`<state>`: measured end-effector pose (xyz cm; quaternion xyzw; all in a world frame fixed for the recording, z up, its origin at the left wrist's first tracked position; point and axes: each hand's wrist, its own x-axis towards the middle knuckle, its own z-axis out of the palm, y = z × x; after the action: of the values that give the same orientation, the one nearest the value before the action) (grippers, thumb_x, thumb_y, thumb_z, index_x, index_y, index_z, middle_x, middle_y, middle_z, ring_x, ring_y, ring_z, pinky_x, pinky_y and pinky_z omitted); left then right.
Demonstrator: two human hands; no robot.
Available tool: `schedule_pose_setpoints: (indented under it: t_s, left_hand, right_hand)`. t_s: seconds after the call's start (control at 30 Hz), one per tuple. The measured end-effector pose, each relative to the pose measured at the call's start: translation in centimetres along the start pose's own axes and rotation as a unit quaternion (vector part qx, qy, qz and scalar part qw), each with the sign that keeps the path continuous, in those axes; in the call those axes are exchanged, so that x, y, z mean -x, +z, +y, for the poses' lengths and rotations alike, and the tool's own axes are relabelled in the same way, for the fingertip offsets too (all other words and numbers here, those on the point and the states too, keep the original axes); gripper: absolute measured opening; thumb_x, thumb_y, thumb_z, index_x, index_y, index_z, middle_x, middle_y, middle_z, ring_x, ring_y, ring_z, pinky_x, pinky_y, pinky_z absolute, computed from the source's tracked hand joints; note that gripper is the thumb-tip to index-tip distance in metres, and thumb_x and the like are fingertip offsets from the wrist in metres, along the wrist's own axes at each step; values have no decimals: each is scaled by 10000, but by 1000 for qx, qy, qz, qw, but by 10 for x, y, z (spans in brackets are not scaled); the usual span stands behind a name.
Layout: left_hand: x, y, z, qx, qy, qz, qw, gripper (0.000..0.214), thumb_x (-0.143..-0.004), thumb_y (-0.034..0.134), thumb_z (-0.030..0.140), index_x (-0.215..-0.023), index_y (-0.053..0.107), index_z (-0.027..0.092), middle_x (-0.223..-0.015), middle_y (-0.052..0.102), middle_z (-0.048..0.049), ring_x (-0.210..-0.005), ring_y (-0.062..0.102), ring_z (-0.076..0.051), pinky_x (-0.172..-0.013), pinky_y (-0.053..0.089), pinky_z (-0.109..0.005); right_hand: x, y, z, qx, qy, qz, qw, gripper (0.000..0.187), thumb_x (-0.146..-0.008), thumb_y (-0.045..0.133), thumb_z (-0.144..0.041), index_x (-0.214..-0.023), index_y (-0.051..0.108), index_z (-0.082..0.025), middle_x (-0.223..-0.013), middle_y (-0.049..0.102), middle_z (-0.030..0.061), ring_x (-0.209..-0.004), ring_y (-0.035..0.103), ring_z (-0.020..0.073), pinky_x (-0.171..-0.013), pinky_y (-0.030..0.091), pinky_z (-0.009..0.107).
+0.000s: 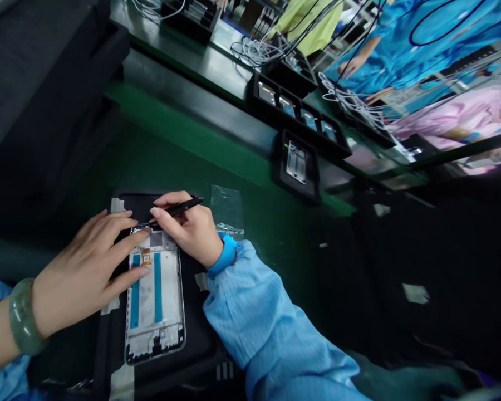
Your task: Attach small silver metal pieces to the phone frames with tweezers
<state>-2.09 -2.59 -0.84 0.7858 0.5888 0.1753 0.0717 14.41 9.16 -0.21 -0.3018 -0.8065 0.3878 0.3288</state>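
A phone mid-frame [170, 295] lies flat, its inner side up, with two blue strips and a small orange flex connector [146, 257] on it. My left hand [94, 262] rests over its left edge, fingers spread; the fingertips touch the frame near the top and the left side. Slim black tweezers [182, 207] are pinched in my right hand [192, 228] at the frame's top edge. Their tip is hidden by the fingers. Under the frame is a black pad [200, 328] taped at its edges.
A clear plastic bag [226, 209] lies right of the pad on the green mat. Beyond it, a black tray [296, 181] holds another phone frame; a longer tray [254, 103] holds several parts. Black bins [45, 83] stand left. Co-workers and cables [261, 53] are across the bench.
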Motion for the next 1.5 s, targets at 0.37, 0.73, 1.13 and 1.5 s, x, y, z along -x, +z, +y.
schedule_pose_setpoints:
  t_s: [0.37,0.73,1.13,1.5]
  left_hand:
    - [-1,-2,1,-3,-3,-2,1000,482,-860,488,475,-1261,513,209,-1260,491,-117,-1230,435,-297,-1053,364,-508]
    - [0,-1,3,-23,8,3,1000,469,-874,471,451,-1276,500,213,-1264,489,-123,-1244,427,-307,-1055,359,-522]
    - [-1,1,1,-6,-3,3,1000,462,-859,492,457,-1253,518,218,-1245,504,-118,-1227,443,-309,-1036,376,-532]
    - [0,2,1,-23,2,8,1000,471,-865,478,464,-1244,510,186,-1241,492,-134,-1229,432,-311,-1039,377,-528]
  right_hand:
    - [1,1,-3,56,-28,31,998,136,-869,550,-290,-884,600,-165,-783,655,2,-606,599,70,-591,505,175]
    - [-6,0,-5,36,-26,-19,999,136,-865,566,-284,-937,603,-174,-804,661,-2,-629,612,81,-618,513,191]
    - [-3,-6,1,-2,-17,-13,1000,175,-871,558,-343,-882,597,-172,-858,664,16,-712,650,100,-653,541,212]
    - [0,-2,4,68,-119,-37,990,209,-886,540,-368,-886,620,-176,-857,678,25,-816,650,119,-765,534,232]
